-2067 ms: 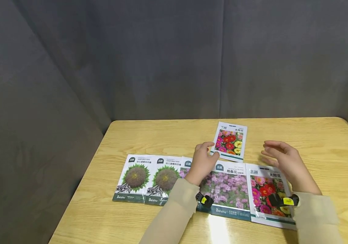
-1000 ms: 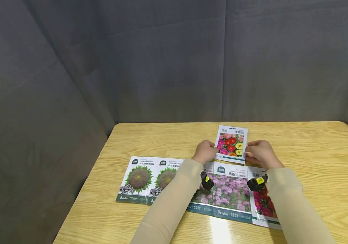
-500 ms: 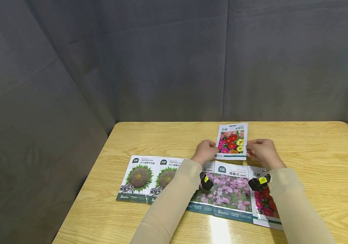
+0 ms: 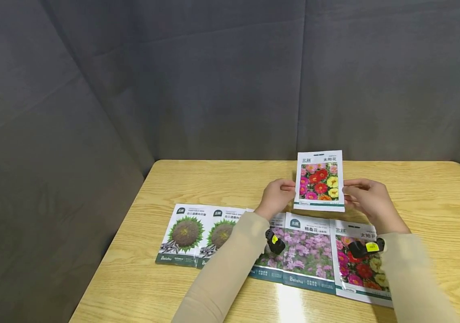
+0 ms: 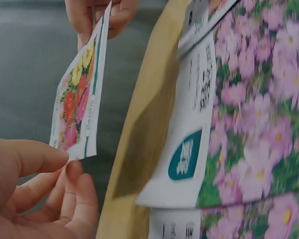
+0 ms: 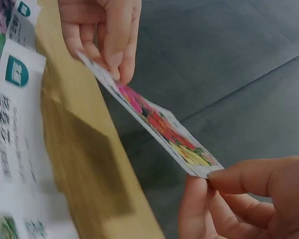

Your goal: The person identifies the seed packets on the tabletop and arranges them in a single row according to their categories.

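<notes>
A white seed packet (image 4: 319, 181) printed with red, pink and yellow flowers is held up above the table, its front facing me. My left hand (image 4: 275, 197) pinches its left edge between thumb and fingers. At the opposite edge, my right hand (image 4: 371, 201) pinches it the same way. Both wrist views show the packet (image 5: 79, 94) lifted, with a shadow cast on the wood below. Under my right wrist lies a matching flower packet (image 4: 361, 269), partly covered by the wrist camera and sleeve.
Along the wooden table (image 4: 125, 251), a row of packets lies side by side: two sunflower packets (image 4: 183, 233) at left, then two pink-flower packets (image 4: 308, 251). My left sleeve hides part of the row. A grey cloth (image 4: 222, 89) hangs behind the table's far edge.
Both hands came in to the small flower packet, took its side edges, and raised it off the table. It has moved slightly to the right and tilted up. The row stays put.
</notes>
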`<act>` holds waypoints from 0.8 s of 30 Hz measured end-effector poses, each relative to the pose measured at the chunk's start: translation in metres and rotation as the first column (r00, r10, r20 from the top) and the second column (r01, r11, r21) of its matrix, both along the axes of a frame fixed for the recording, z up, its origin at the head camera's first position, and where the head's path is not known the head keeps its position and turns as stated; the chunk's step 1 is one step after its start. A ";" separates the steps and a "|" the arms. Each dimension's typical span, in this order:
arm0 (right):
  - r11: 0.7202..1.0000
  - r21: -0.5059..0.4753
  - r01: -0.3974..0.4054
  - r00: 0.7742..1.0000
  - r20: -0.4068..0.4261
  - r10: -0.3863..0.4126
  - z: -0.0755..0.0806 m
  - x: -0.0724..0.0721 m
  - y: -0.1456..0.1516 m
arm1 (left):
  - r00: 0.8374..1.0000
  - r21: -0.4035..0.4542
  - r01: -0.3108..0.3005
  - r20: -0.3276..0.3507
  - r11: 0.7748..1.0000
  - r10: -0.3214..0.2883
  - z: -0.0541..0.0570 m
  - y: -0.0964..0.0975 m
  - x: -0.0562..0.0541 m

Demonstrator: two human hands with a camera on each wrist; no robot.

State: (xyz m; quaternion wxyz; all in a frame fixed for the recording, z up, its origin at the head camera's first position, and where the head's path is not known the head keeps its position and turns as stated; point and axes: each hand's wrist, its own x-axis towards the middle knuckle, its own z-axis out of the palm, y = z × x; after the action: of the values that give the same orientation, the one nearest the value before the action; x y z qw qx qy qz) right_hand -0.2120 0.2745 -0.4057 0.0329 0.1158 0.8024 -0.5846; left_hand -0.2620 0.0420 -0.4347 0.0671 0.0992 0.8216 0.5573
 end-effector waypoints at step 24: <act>0.908 0.343 -0.241 0.970 0.078 0.229 0.007 0.058 0.076 | 0.973 0.269 0.132 0.149 0.954 -0.176 -0.007 0.052 0.064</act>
State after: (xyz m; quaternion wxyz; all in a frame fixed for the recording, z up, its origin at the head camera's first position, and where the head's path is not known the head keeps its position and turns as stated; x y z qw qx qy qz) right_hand -0.1536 0.3508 -0.3991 0.0962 0.0329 0.9009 -0.4220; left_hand -0.1981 0.0936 -0.4414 0.1673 0.1228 0.7233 0.6587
